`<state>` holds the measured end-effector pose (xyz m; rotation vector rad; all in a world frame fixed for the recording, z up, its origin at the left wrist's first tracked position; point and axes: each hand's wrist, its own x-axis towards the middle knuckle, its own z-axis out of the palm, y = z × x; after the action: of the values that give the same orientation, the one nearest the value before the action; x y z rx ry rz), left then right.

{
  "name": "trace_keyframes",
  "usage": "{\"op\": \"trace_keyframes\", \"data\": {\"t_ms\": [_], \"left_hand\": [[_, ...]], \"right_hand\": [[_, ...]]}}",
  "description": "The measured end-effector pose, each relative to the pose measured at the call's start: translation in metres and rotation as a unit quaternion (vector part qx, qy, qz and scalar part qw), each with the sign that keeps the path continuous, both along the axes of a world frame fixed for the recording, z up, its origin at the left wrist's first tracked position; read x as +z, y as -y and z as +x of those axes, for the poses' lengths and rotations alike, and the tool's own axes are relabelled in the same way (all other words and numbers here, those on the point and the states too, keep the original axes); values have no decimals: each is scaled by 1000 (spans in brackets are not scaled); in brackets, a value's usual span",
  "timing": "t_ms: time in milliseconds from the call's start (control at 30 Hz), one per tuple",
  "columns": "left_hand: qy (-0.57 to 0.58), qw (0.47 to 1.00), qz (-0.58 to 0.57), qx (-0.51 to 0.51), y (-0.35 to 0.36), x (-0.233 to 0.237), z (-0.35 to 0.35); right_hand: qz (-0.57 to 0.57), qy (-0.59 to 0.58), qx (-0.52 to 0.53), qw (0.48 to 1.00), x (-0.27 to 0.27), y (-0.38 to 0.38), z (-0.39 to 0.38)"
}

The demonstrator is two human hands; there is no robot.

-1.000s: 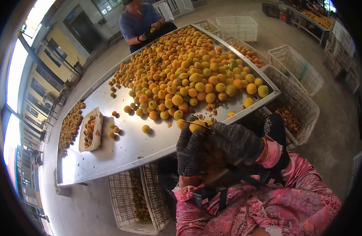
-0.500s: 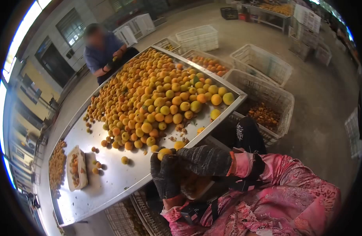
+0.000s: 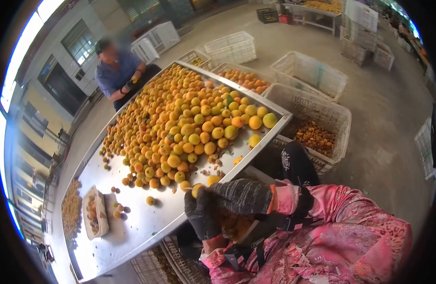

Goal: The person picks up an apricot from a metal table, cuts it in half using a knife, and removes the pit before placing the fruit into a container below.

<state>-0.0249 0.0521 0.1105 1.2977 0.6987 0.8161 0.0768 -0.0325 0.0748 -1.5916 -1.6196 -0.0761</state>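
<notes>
Head view: I observe both gloved hands together at the near edge of a metal table (image 3: 132, 226), to the right of its middle. The left hand (image 3: 202, 218) pinches the held fruit (image 3: 196, 190), yellow-orange, at its fingertips, with the thumb side and fingers closed on it. The right hand (image 3: 245, 196) comes in from the right, fingers curled and pressed close against the left; whether they grip anything I cannot tell. A thin pale object (image 3: 185, 188) shows just beside the held fruit, too small to identify. Next to the hands, toward the far side, a yellow fruit (image 3: 213, 180) lies on the table's near edge. Large fruit pile (image 3: 180, 125), yellow to orange with some green, covers the far and right part of the tabletop; brown scraps (image 3: 213, 162) lie near its near-right side. Further left: a pale tray (image 3: 103, 217) with small fruits inside, a few loose fruits to its right, and a brownish heap (image 3: 71, 208) at the table's left end. Below the hands, a container (image 3: 250, 230) holds orange-brown pieces, partly hidden. On the right, a white crate (image 3: 340, 118) holds similar orange-brown pieces. At the far left side, another person (image 3: 114, 73) in a blue shirt leans by the pile, hands together.
</notes>
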Motion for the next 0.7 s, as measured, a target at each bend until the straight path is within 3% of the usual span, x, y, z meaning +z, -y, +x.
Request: {"op": "trace_keyframes", "data": {"t_ms": [33, 67, 133, 167, 233, 267, 300, 333, 400, 467, 500, 533, 600, 633, 700], "left_hand": [[4, 1000, 16, -10, -1, -3, -2], [8, 999, 33, -19, -3, -8, -4], [10, 999, 20, -25, -3, -15, -7], [10, 999, 34, -28, -2, -13, -8], [30, 999, 15, -9, 0, -12, -6], [39, 999, 24, 1, 0, -15, -4], [39, 999, 25, 9, -1, -20, -1], [48, 998, 45, 22, -4, -25, 1], [56, 995, 67, 44, -11, -27, -5], [87, 986, -138, -14, -23, -25, -17], [114, 983, -143, -8, -32, -31, -19], [115, 982, -147, -6, -34, -37, -22], [94, 972, -195, -93, -35, -41, -26], [94, 971, -197, -96, -33, -40, -26], [17, 984, -113, -135, -26, -34, -29]], "right_hand": [[-1, 22, 14, 1000, 12, 0, 1], [-80, -144, 28, 986, 28, 10, 0], [-69, -265, 103, 956, 12, 1, 7], [-74, -268, 119, 953, 11, 1, 6], [-186, -560, 119, 799, 27, 3, 1], [-190, -559, 127, 797, 23, 3, 1], [-127, -403, 96, 901, 20, 2, 1], [-56, -231, 62, 969, 20, 0, 0], [-101, -185, 51, 976, 26, 4, 1], [-53, -174, 44, 982, 29, 13, 4], [-147, -389, 41, 909, 42, 17, 6], [-152, -388, 42, 908, 44, 14, 10], [-135, -435, 67, 888, 50, 10, 16], [-99, -390, 122, 907, 45, 1, 19], [-120, -352, 148, 916, 47, -7, 13]]}}
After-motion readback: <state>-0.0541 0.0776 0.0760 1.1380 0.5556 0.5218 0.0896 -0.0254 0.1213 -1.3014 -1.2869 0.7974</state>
